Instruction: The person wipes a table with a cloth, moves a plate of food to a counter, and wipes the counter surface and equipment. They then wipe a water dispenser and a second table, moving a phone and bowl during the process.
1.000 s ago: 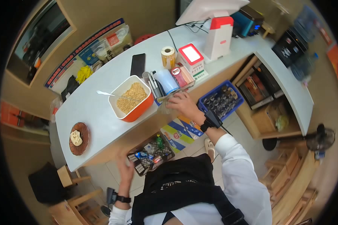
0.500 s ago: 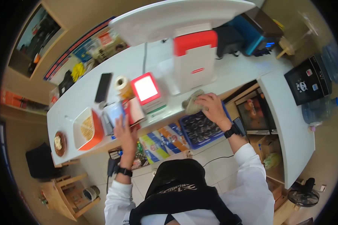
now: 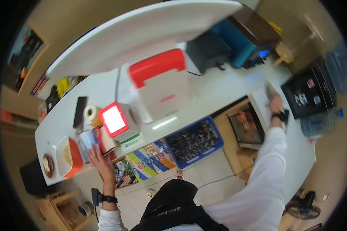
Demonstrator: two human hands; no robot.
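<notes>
Left hand (image 3: 97, 161) raised at the front edge of the white worktop (image 3: 223, 90), fingers (image 3: 91, 152) spread a little and loosely straight, tips touching the lower side of the small red box (image 3: 105, 140). At ten o'clock from these fingers, just beside, the pale blue cup (image 3: 86, 139) with pens inside. At nine o'clock, the orange tray (image 3: 71, 158) with yellowish grains. At two o'clock, near, the glowing red-framed display (image 3: 113, 120).

Right hand (image 3: 275, 103) stretched well apart to the far side section of the worktop, pressed on a greyish cloth (image 3: 271, 91). Cloth lying at twelve o'clock from the hand, partly under the fingers. Too blurred to tell how far these fingers are open. At three o'clock from the hand, near, a black machine (image 3: 307, 96). Under the worktop, at seven o'clock from the right hand, a blue crate (image 3: 194, 140) with bottles.
</notes>
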